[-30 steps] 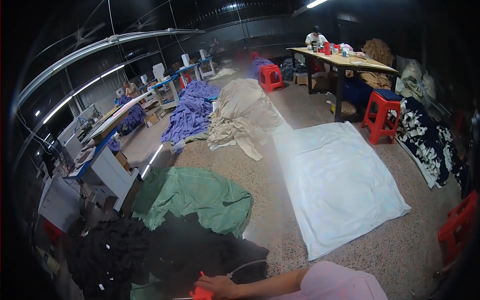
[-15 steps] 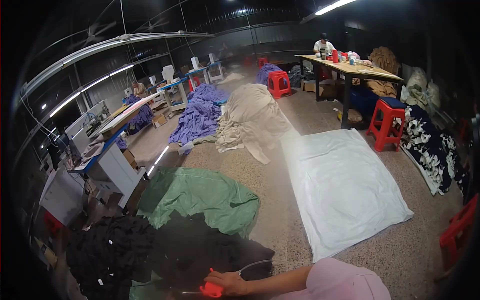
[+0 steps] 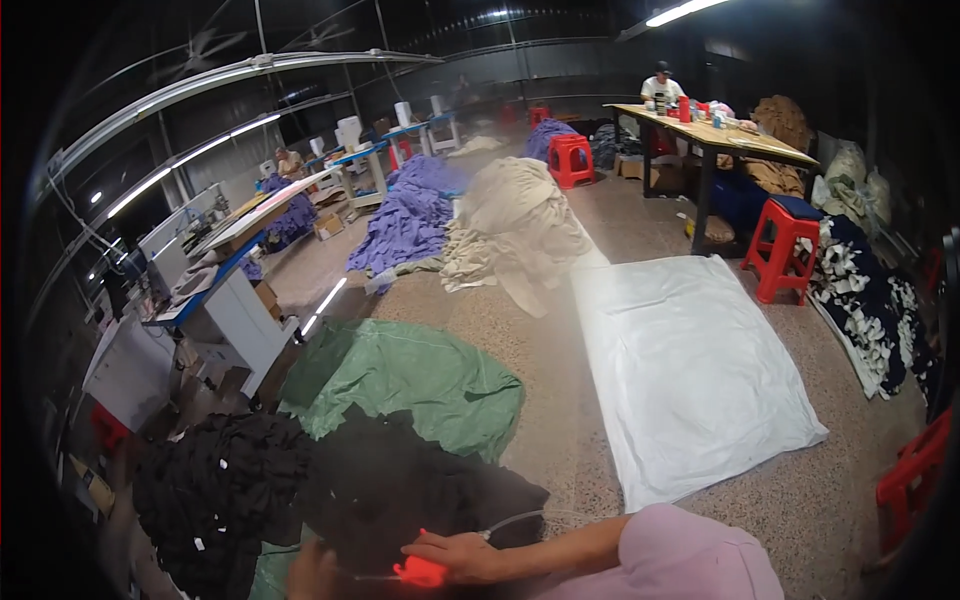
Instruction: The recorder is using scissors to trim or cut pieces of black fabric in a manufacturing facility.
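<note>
My right hand (image 3: 455, 553) is closed around a bright red air blow gun (image 3: 420, 572) at the lower middle. A thin metal nozzle points left from it, and a clear hose (image 3: 530, 516) runs off behind my wrist. My left hand (image 3: 313, 572) is at the bottom edge near the nozzle's tip, smeared by motion, so its fingers cannot be made out. Just ahead of both hands lies a heap of black garments (image 3: 380, 490), with a second black pile (image 3: 225, 490) to the left bearing small white tags. Part of a green sheet shows under the fabric.
A green woven sack (image 3: 420, 385) lies beyond the black cloth. To the right is a white sheet (image 3: 700, 380). Beige (image 3: 510, 220) and purple (image 3: 405, 215) garment heaps, sewing tables (image 3: 235, 320), red stools (image 3: 780, 250) and a worktable (image 3: 720, 135) with a person behind it stand farther off.
My left hand has come into view at the bottom edge, beside the nozzle. The right hand with the air blow gun has barely shifted, and the view has tilted slightly.
</note>
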A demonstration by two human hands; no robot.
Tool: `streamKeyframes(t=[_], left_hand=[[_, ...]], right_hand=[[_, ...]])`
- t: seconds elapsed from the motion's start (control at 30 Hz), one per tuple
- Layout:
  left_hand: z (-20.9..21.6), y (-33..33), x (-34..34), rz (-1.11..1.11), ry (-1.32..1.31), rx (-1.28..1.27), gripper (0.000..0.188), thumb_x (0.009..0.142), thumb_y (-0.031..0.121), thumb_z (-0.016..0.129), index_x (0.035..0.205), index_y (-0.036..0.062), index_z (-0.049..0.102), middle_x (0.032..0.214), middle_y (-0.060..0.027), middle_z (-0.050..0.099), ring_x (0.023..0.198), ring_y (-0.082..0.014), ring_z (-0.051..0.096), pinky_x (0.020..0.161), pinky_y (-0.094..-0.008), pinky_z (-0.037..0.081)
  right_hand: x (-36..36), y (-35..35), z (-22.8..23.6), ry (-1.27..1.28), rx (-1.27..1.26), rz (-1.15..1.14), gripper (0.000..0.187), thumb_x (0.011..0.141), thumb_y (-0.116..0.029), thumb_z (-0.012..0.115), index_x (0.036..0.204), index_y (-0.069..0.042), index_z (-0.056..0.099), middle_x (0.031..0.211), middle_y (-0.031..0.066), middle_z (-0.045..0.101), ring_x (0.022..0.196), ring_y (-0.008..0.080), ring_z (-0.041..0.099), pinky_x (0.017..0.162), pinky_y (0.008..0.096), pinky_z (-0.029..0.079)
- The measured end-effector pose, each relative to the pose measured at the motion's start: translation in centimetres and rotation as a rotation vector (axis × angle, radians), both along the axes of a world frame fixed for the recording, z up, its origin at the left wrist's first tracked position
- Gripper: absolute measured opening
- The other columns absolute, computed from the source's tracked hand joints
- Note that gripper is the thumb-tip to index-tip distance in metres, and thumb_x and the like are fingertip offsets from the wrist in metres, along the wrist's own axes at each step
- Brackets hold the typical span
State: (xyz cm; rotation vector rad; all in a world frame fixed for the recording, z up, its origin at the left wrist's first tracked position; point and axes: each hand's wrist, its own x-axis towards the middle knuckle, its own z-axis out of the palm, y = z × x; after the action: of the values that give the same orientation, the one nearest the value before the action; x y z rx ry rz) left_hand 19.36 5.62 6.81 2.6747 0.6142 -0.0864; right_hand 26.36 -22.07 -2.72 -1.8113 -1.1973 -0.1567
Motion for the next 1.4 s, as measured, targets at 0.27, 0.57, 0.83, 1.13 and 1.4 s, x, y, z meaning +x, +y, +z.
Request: streamKeyframes(t=[0.27, 0.57, 0.83, 1.13, 1.4], left_hand=[[-16.5, 5.4, 2.7, 0.017, 0.06, -0.121, 0.042, 0.093, 0.022, 0.058, 0.131, 0.0032, 0.054, 0.114, -0.0196, 0.065, 0.104, -0.0387, 0.062, 0.095, -0.0445, 0.046], [-9.5, 0.2, 1.3, 0.109, -0.245, -0.311, 0.037, 0.094, 0.024, 0.058, 0.123, 0.0025, 0.062, 0.11, -0.0201, 0.068, 0.102, -0.0302, 0.066, 0.09, -0.0375, 0.049], [-9.8, 0.1, 1.5, 0.075, -0.278, -0.282, 0.037, 0.093, 0.025, 0.058, 0.123, 0.0033, 0.062, 0.113, -0.02, 0.067, 0.105, -0.0318, 0.065, 0.091, -0.0374, 0.049], [-9.5, 0.3, 0.6, 0.149, -0.247, -0.333, 0.037, 0.092, 0.025, 0.059, 0.123, 0.0034, 0.062, 0.11, -0.0199, 0.068, 0.103, -0.03, 0.066, 0.091, -0.0367, 0.049], [-9.9, 0.6, 0.9, 0.128, -0.257, -0.338, 0.037, 0.093, 0.024, 0.059, 0.124, 0.0027, 0.061, 0.108, -0.0195, 0.069, 0.1, -0.0267, 0.066, 0.089, -0.0356, 0.049]], right_hand=[[-3.2, 1.6, -1.6, -0.135, 0.049, 0.05, 0.058, 0.078, -0.014, 0.064, 0.136, -0.012, 0.053, 0.115, 0.0087, 0.06, 0.07, 0.0214, 0.064, 0.057, 0.03, 0.049], [-2.4, 0.4, -4.5, -0.22, 0.113, 0.174, 0.066, 0.077, -0.012, 0.064, 0.141, -0.014, 0.048, 0.126, 0.0098, 0.057, 0.083, 0.0241, 0.064, 0.064, 0.0316, 0.048], [-2.2, 0.3, -4.5, -0.255, 0.16, 0.123, 0.066, 0.073, -0.011, 0.068, 0.137, -0.018, 0.054, 0.121, 0.0059, 0.06, 0.067, 0.0219, 0.062, 0.057, 0.03, 0.049], [-2.8, 0.8, -4.6, -0.23, 0.139, 0.165, 0.066, 0.075, -0.01, 0.062, 0.14, -0.016, 0.049, 0.123, 0.0065, 0.058, 0.074, 0.021, 0.063, 0.059, 0.0296, 0.048], [-2.6, 0.9, -4.8, -0.24, 0.118, 0.185, 0.068, 0.075, -0.01, 0.061, 0.142, -0.015, 0.046, 0.123, 0.0084, 0.056, 0.077, 0.0232, 0.065, 0.062, 0.0317, 0.048]])
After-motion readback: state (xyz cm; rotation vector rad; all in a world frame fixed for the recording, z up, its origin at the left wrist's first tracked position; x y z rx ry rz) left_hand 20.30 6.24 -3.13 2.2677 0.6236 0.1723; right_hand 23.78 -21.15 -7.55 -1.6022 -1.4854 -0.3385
